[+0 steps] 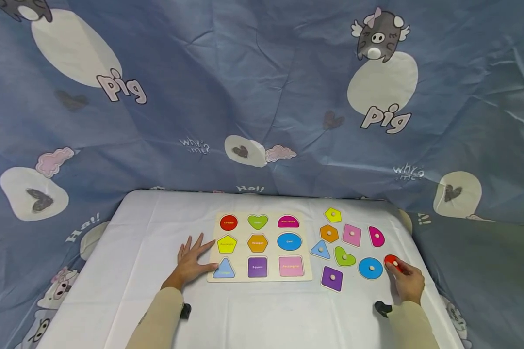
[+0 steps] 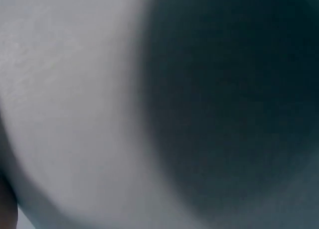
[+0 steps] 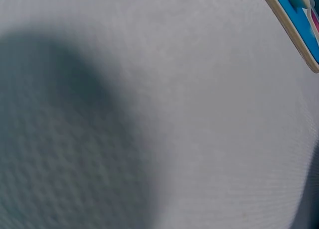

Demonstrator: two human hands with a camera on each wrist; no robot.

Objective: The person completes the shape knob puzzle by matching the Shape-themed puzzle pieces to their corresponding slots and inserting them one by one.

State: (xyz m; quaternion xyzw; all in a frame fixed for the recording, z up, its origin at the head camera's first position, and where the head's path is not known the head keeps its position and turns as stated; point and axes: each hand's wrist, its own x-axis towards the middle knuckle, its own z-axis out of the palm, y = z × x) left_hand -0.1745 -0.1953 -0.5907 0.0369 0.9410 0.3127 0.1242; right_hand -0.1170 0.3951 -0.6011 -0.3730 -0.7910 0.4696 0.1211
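Note:
A pale wooden puzzle board (image 1: 241, 257) with printed coloured shapes lies on the white table. My left hand (image 1: 192, 261) has its fingers spread at the board's left side, thumb and forefinger touching that edge. Over on the right, my right hand (image 1: 409, 285) pinches a red round puzzle piece (image 1: 390, 259) near its small knob. Closest to that hand is the blue oval piece (image 1: 370, 272), also partly visible as a blue piece (image 3: 294, 22) in the right wrist view. The left wrist view is mostly dark blur and white cloth.
Between board and right hand lie loose knobbed pieces: yellow pentagon (image 1: 333, 212), orange hexagon (image 1: 325, 236), pink rectangle (image 1: 352, 240), magenta half round (image 1: 376, 241), light-blue triangle (image 1: 318, 253), green heart (image 1: 341, 262), purple square (image 1: 332, 285). A blue patterned cloth (image 1: 262, 97) hangs behind the table (image 1: 270, 315).

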